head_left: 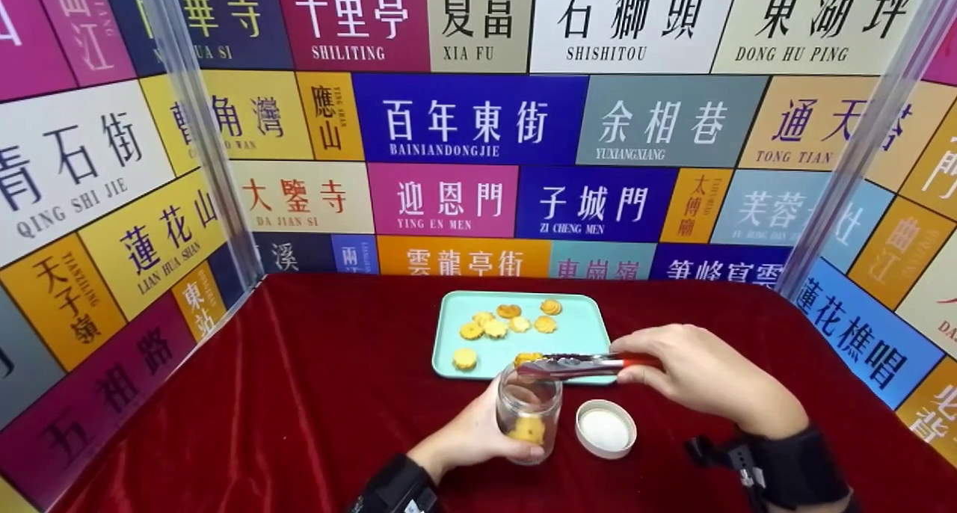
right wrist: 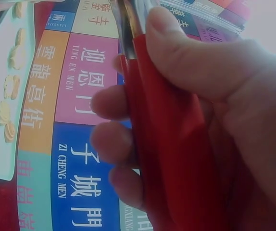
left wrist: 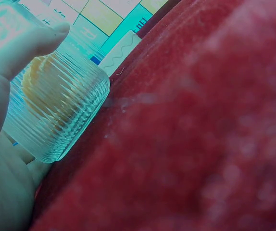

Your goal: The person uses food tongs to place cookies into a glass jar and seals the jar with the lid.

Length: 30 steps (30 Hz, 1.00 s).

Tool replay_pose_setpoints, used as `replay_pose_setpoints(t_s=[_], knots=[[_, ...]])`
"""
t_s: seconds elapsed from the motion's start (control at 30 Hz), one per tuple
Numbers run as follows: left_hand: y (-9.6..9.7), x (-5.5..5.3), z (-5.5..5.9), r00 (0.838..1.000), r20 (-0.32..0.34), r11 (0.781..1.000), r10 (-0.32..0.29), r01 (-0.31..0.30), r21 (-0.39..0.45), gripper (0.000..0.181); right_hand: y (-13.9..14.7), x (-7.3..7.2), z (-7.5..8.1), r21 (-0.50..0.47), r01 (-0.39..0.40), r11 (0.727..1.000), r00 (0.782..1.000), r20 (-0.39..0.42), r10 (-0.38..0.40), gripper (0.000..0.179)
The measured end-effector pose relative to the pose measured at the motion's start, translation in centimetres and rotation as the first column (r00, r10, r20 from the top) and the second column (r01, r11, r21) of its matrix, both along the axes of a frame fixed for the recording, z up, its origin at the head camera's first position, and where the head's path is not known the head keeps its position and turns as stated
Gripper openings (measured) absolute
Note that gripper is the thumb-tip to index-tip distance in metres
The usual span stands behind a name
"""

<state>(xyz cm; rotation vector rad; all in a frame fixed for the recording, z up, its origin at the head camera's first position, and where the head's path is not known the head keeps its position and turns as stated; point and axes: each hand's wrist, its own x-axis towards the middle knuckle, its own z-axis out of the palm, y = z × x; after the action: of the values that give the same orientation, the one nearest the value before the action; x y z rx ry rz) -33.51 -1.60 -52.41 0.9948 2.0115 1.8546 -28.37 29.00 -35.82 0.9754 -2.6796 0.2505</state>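
My left hand (head_left: pixel 467 437) grips a clear ribbed glass jar (head_left: pixel 549 404) around its side; the jar stands open at the top. A yellow cookie (head_left: pixel 529 428) lies low inside it, and the left wrist view shows a piped, swirled cookie (left wrist: pixel 44 84) through the ribbed glass. With my right hand (head_left: pixel 695 371) I hold metal tongs (head_left: pixel 576 366), whose red handles (right wrist: pixel 171 130) lie within my curled fingers. At the jar's mouth, another cookie (head_left: pixel 528 357) is at the tongs' tips, which partly cover it.
Behind the jar, a mint-green tray (head_left: pixel 587 345) bears several cookies (head_left: pixel 495 327). A round white lid (head_left: pixel 605 429) rests right of the jar on the dark red cloth (head_left: pixel 314 401). Clear panels and a colourful wall of signs (head_left: pixel 471 120) enclose the table.
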Motion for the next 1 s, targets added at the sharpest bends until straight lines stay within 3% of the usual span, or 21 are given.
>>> replay_pose_setpoints(t_s=[0.47,0.77,1.0], knots=[[0.11,-0.14,-0.06,0.999,-0.002,0.999,-0.036,0.036,0.040,0.089,0.02,0.51,0.41,0.000,0.001,1.000,1.000,-0.028,-0.001,0.025],[0.11,-0.07,0.00,0.998,0.031,0.998,-0.046,0.044,0.053,0.090,-0.13,0.50,0.33,-0.001,-0.004,1.000,0.999,-0.039,0.004,0.025],[0.11,-0.08,0.07,0.999,0.021,0.998,-0.048,0.047,0.051,0.091,-0.09,0.49,0.28,-0.004,-0.005,1.000,0.999,-0.035,0.004,0.025]])
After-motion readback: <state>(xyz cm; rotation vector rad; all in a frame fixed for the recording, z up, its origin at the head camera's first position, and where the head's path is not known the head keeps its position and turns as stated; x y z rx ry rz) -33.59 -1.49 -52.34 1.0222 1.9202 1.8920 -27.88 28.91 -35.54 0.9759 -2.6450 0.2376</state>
